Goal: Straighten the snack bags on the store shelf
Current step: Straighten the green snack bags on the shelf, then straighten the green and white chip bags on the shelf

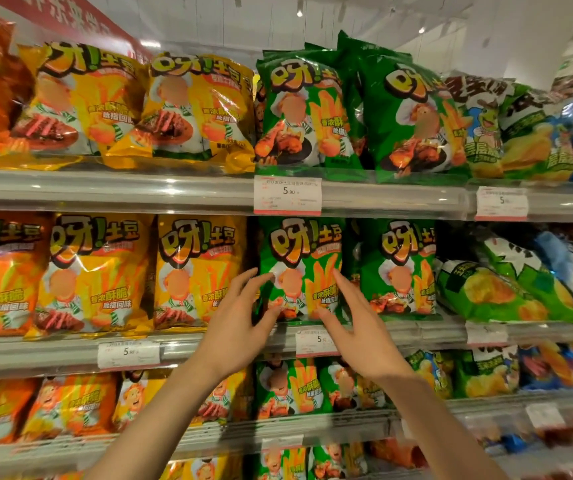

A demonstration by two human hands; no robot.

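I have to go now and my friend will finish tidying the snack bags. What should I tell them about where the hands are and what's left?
Left hand: open, fingers spread at the left edge of the green bag on the middle shelf.
Right hand: open, fingers against that bag's right side.
The bag stands upright between them, not gripped.
Done: the yellow bags beside it look upright.
Left: the green-and-white bags to the right lie tilted; straighten those. Check the top shelf's yellow bags, which lean.
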